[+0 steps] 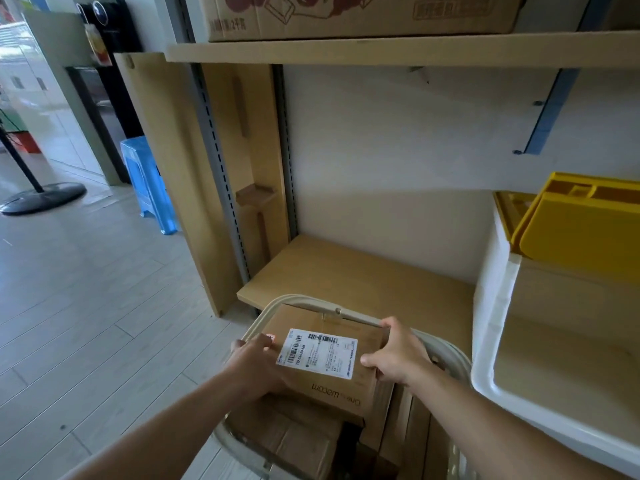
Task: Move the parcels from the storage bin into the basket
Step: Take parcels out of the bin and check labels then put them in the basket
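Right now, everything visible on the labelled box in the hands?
The labelled box is flat brown cardboard with a taped top seam, a white shipping label with barcodes, and "One by Wacom" printed along its near side. It sits roughly level, on top of other cardboard parcels inside the pale basket, under the basket's handle. The left hand grips its left edge; the right hand grips its right edge, thumb on top. It looks closed and undamaged.
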`<control>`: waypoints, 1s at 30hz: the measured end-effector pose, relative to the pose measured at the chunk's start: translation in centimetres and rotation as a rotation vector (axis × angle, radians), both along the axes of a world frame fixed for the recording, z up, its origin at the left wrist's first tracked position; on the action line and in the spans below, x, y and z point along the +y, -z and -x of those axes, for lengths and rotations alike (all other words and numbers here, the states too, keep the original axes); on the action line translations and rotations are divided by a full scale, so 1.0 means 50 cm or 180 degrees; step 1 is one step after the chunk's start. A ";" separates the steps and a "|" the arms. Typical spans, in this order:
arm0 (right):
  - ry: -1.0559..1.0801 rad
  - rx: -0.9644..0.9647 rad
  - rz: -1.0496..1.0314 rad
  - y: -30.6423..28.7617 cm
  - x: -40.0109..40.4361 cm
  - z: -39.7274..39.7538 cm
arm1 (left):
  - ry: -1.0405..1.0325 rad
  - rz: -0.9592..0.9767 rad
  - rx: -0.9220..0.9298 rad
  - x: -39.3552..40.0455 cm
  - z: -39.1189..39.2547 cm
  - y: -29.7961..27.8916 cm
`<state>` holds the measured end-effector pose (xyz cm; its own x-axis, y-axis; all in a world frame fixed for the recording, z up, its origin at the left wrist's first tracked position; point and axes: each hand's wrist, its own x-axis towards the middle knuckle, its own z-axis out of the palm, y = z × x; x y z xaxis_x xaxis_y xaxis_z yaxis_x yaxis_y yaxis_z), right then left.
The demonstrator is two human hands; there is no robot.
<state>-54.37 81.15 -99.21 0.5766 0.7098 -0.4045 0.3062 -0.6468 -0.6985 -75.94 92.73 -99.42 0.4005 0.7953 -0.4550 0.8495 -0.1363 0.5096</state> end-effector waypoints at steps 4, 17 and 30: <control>-0.0321 -0.0193 0.0148 -0.014 -0.008 -0.017 | 0.0345 -0.0121 0.0107 0.007 0.005 0.003; -0.0998 -0.1165 0.0218 0.020 -0.029 -0.012 | 0.0510 -0.0312 0.0283 0.015 -0.002 0.044; -0.1788 -0.1021 0.0870 0.008 -0.043 0.017 | 0.0788 -0.0875 0.0365 -0.008 0.004 0.027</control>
